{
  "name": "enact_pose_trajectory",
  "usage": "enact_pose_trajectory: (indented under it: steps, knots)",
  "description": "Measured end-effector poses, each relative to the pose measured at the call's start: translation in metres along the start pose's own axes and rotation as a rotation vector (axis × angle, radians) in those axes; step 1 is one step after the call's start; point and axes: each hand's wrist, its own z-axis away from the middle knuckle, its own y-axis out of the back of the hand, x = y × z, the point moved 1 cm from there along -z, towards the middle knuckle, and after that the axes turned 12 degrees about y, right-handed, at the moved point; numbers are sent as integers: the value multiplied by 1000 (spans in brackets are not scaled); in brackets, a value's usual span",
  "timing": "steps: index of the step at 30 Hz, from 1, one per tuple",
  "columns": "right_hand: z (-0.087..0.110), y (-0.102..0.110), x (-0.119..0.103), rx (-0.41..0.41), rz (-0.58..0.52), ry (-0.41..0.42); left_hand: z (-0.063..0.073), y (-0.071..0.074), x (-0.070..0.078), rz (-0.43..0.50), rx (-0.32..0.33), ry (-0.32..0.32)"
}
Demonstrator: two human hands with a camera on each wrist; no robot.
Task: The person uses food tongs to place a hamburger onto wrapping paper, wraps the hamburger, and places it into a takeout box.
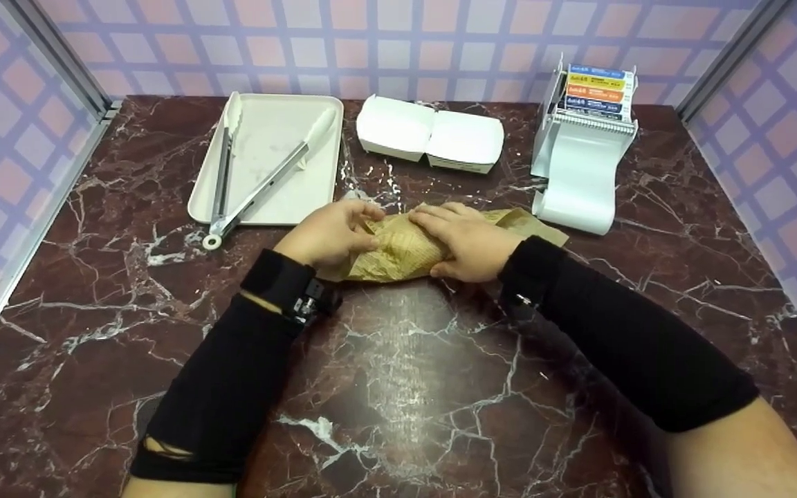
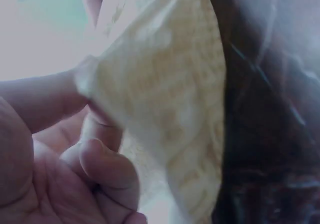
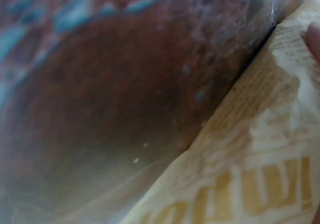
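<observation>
A tan printed sheet of wrapping paper point(image 1: 405, 247), bunched into a bundle, lies on the table between both hands; whatever is inside is hidden. At its left end my left hand point(image 1: 329, 235) pinches a fold of the paper. In the left wrist view the fold point(image 2: 165, 83) stands up from the fingertips, the other fingers curled beneath. My right hand point(image 1: 471, 238) rests over the top of the bundle from the right, fingers extended. Brown lettering shows on the paper point(image 3: 250, 184) in the right wrist view, with a fingertip at the right edge.
A cream tray point(image 1: 281, 207) at back left carries metal tongs point(image 1: 267, 190) with pale tips, their ring end past the rim. Behind the bundle stands an opened white box point(image 1: 398, 128). A label dispenser point(image 1: 582, 145) with a hanging strip is at back right. Patterned walls surround the marbled table.
</observation>
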Motion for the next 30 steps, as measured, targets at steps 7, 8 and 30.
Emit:
enact_pose_trajectory:
  steps: [7,8,30]
  knots:
    - [-10,4,4,-19,-64,-45,0,-6,-4,-10,-5,-70]
    - [-11,4,4,-24,-75,-56,1,-6,-4,-4,-15,-69]
    - [-27,1,4,-16,-36,-139,9,-11,-2,-177,65,-23]
